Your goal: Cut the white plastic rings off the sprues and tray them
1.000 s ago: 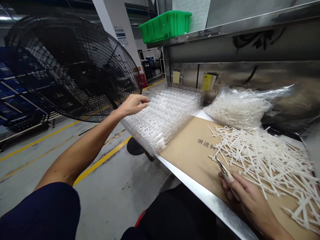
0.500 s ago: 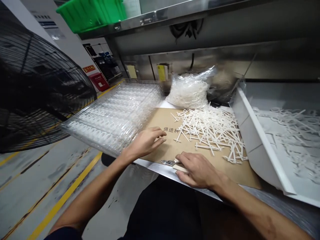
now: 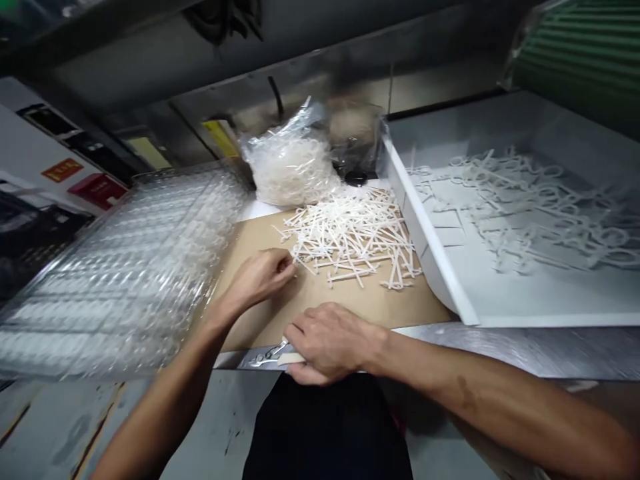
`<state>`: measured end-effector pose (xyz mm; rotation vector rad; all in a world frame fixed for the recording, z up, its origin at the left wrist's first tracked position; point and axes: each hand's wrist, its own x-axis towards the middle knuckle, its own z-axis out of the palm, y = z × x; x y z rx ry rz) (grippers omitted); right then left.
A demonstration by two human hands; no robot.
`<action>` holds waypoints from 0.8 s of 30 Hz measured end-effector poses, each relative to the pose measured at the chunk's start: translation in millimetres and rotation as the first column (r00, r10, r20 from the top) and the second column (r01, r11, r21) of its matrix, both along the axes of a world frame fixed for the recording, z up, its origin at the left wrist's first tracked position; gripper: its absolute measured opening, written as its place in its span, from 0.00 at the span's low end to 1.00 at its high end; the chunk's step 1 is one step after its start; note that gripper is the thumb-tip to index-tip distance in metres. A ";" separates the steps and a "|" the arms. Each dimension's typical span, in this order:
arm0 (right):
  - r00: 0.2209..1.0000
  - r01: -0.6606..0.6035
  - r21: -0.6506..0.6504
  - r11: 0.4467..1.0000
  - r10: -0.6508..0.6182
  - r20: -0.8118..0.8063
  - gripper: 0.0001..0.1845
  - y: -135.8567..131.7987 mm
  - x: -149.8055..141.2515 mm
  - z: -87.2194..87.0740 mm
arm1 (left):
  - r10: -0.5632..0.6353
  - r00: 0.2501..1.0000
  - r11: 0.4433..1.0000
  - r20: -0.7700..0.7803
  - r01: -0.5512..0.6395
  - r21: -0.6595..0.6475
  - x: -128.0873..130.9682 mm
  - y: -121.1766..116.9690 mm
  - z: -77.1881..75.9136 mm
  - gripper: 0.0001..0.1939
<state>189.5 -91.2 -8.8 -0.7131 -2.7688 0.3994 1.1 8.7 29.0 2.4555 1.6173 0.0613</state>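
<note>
My left hand (image 3: 257, 279) rests on a cardboard sheet (image 3: 320, 300), its curled fingertips at the near edge of a loose pile of white plastic sticks (image 3: 350, 233). Whether it pinches a stick is hidden. My right hand (image 3: 330, 343) lies at the sheet's near edge, closed around the cream handle of small metal snips (image 3: 270, 355). Their steel tips point left along the bench edge. Behind the pile, a clear plastic bag (image 3: 293, 167) holds tangled white plastic pieces.
A stack of clear plastic trays (image 3: 125, 280) stands left of the cardboard. To the right, a white tray (image 3: 425, 233) holds white plastic ring-shaped pieces. A green crate (image 3: 585, 53) sits at the top right. The steel bench edge (image 3: 525, 350) runs along the front, above the floor.
The view has swung right, showing more of the white tray. My left hand has moved from the clear trays to the pile's edge. My right hand still holds the snips.
</note>
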 end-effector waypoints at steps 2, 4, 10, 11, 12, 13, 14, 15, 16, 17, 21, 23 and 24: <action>1.000 -0.008 0.007 1.000 0.008 0.000 0.23 0.7 0.3 0.8 | -0.089 0.994 0.995 0.069 0.085 0.059 7.2 11.2 9.3 0.14; 1.000 -0.007 0.011 1.000 0.006 0.015 0.24 1.5 1.1 3.4 | -0.176 0.978 0.976 0.109 0.159 0.150 22.0 24.6 17.9 0.14; 0.998 -0.016 -0.038 0.999 0.018 0.057 0.27 5.9 2.5 9.1 | -0.333 0.928 0.872 0.168 0.236 0.430 93.4 47.8 44.5 0.17; 0.998 -0.023 -0.037 0.999 0.025 0.059 0.27 7.0 2.3 7.9 | -0.387 0.906 0.854 0.172 0.282 0.438 106.7 47.9 50.1 0.16; 0.998 -0.029 -0.030 0.999 0.030 0.057 0.28 8.3 2.0 6.2 | -0.446 0.878 0.831 0.173 0.334 0.445 120.3 47.5 55.8 0.16; 0.998 -0.033 -0.019 0.999 0.034 0.050 0.28 9.6 1.7 4.0 | -0.503 0.848 0.804 0.169 0.388 0.450 134.5 47.2 61.3 0.15; 0.998 -0.037 -0.003 0.999 0.037 0.041 0.29 10.9 1.3 1.7 | -0.556 0.815 0.777 0.166 0.438 0.453 149.4 47.4 66.3 0.15; 0.999 -0.038 0.016 0.999 0.038 0.030 0.29 12.3 0.9 -0.6 | -0.601 0.782 0.751 0.165 0.483 0.450 165.0 48.3 70.4 0.15; 0.999 -0.039 0.032 0.999 0.039 0.021 0.30 13.8 0.7 -2.7 | -0.637 0.753 0.732 0.166 0.524 0.436 181.3 50.1 73.3 0.15; 0.999 -0.039 0.041 0.998 0.039 0.014 0.29 15.4 0.8 -4.3 | -0.665 0.728 0.720 0.169 0.563 0.406 198.2 52.8 74.9 0.14; 1.000 -0.018 -0.008 1.000 0.018 0.002 0.28 22.2 4.0 -5.3 | -0.719 0.684 0.694 0.123 0.713 0.098 262.6 67.6 69.9 0.10; 1.000 -0.004 -0.047 0.999 0.004 -0.003 0.29 25.4 7.2 -3.2 | -0.718 0.696 0.690 0.012 0.713 -0.125 287.6 73.3 64.1 0.07; 1.000 -0.001 -0.063 0.998 0.000 -0.006 0.30 26.7 8.9 -2.0 | -0.711 0.701 0.693 -0.044 0.689 -0.213 297.6 75.1 61.0 0.06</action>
